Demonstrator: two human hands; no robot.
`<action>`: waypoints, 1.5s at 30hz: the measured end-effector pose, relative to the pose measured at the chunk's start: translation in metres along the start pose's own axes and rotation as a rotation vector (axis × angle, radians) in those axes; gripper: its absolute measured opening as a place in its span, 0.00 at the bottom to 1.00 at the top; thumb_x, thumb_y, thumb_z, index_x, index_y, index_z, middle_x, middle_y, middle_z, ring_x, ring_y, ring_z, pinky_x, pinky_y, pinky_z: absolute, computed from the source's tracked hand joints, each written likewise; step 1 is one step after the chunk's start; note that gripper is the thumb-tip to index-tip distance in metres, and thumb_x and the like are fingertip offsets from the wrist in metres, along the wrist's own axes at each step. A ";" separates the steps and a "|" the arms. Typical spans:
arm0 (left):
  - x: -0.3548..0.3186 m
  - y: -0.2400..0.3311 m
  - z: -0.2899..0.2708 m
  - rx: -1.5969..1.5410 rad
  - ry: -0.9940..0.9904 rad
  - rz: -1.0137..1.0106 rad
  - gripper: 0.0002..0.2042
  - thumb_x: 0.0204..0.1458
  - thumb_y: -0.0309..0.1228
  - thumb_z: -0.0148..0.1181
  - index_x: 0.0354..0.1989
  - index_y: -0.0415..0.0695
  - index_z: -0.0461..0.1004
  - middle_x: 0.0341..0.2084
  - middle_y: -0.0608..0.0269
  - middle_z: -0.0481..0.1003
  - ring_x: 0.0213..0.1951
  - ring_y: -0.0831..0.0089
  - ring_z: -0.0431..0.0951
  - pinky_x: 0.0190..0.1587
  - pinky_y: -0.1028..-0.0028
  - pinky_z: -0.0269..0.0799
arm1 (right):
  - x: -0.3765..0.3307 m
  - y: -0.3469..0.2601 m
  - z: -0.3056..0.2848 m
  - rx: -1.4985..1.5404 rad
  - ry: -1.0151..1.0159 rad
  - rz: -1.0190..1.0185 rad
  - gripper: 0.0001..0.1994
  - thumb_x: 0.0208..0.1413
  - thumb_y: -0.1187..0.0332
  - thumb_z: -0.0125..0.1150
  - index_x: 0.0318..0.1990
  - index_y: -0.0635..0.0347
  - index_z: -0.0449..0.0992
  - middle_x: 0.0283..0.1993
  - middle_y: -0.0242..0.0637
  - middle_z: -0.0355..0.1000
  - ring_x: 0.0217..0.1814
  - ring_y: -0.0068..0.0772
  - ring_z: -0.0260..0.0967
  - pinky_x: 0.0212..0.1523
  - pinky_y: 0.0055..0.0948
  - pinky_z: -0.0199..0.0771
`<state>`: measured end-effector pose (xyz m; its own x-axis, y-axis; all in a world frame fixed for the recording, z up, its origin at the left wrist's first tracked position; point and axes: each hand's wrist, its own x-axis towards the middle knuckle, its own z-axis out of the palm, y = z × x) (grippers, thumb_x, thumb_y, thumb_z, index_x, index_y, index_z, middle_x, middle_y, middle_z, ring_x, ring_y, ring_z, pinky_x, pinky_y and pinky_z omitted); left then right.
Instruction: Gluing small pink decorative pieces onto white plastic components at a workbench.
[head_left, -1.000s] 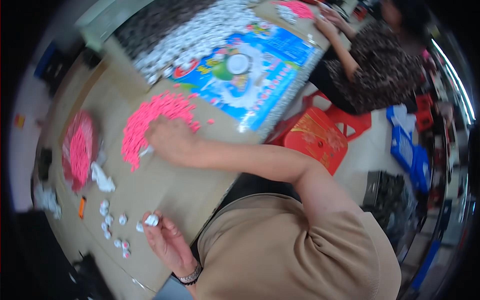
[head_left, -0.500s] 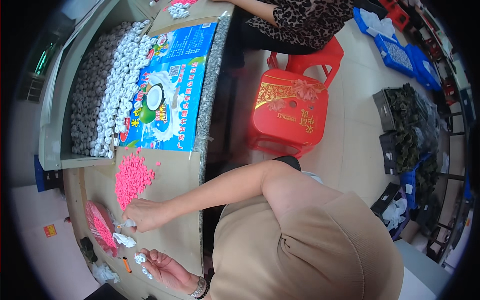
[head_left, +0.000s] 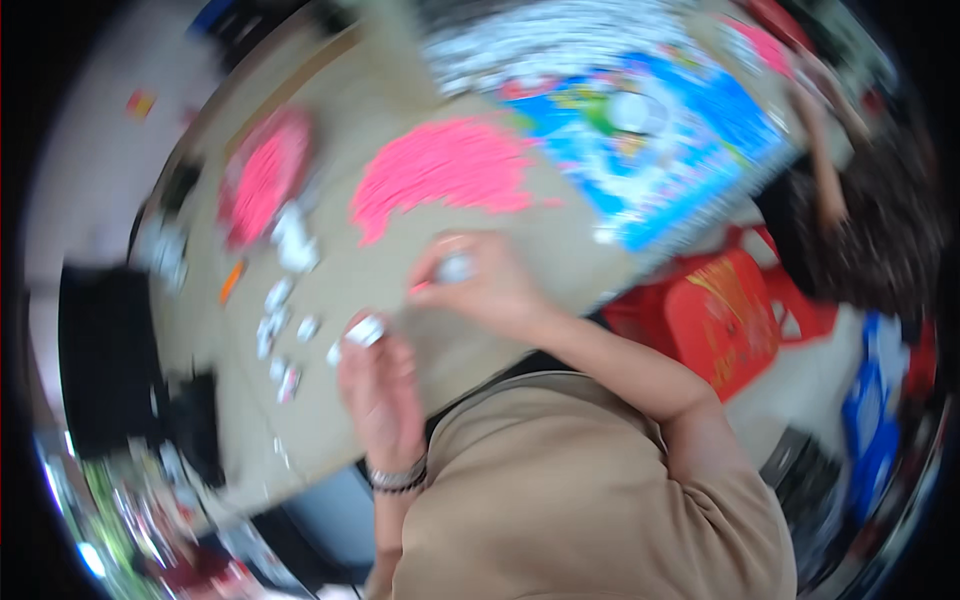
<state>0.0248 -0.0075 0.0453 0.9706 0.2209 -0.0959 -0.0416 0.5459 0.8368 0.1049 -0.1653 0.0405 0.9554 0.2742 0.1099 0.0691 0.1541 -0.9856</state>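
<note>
The view is smeared by motion. My left hand [head_left: 385, 395], with bracelets at its wrist, is raised over the near part of the table. Its fingers hold a small white ring-like piece [head_left: 366, 331]. To its right, my right hand [head_left: 490, 285] is closed, with a small pink piece [head_left: 421, 289] at its fingertips. A whitish object [head_left: 455, 267] shows inside that hand, too blurred to name. Beyond it spreads a heap of small pink pieces [head_left: 440, 170]. Several loose white pieces [head_left: 278, 295] lie left of my left hand.
A pink-filled bag [head_left: 265, 175] lies at the far left, near crumpled white material [head_left: 294, 238] and an orange cutter-like tool [head_left: 232, 283]. Beyond the heap are a blue printed cardboard sheet [head_left: 670, 150] and many white rings [head_left: 540, 40]. A red stool [head_left: 720, 320] and another person's arm [head_left: 818, 150] are at right.
The view has swung round. My right hand has come away from beside the pink bag toward my left hand, and a pink piece now shows at its fingertips. My left hand still holds white.
</note>
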 end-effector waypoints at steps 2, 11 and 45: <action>0.000 0.001 -0.001 0.012 -0.013 -0.007 0.15 0.60 0.32 0.52 0.52 0.37 0.66 0.39 0.62 0.73 0.30 0.78 0.70 0.32 0.79 0.66 | -0.006 0.003 0.004 0.047 -0.002 0.057 0.04 0.43 0.77 0.65 0.29 0.62 0.78 0.30 0.32 0.74 0.34 0.20 0.69 0.35 0.24 0.69; 0.005 -0.018 -0.021 0.176 -0.014 0.065 0.13 0.60 0.29 0.52 0.51 0.38 0.67 0.35 0.61 0.74 0.32 0.77 0.73 0.33 0.79 0.70 | -0.015 0.000 0.030 0.234 -0.003 0.205 0.06 0.46 0.82 0.63 0.31 0.65 0.75 0.30 0.34 0.73 0.33 0.22 0.71 0.35 0.24 0.73; -0.002 -0.024 -0.020 0.343 -0.125 0.232 0.12 0.59 0.24 0.53 0.49 0.34 0.67 0.41 0.57 0.73 0.35 0.77 0.73 0.35 0.79 0.72 | -0.022 0.010 0.040 0.410 0.025 0.274 0.09 0.45 0.83 0.66 0.31 0.65 0.71 0.29 0.39 0.73 0.26 0.28 0.71 0.28 0.26 0.73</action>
<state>0.0194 -0.0047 0.0142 0.9671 0.1945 0.1643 -0.2011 0.1881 0.9613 0.0731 -0.1322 0.0330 0.9295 0.3351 -0.1540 -0.2993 0.4415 -0.8459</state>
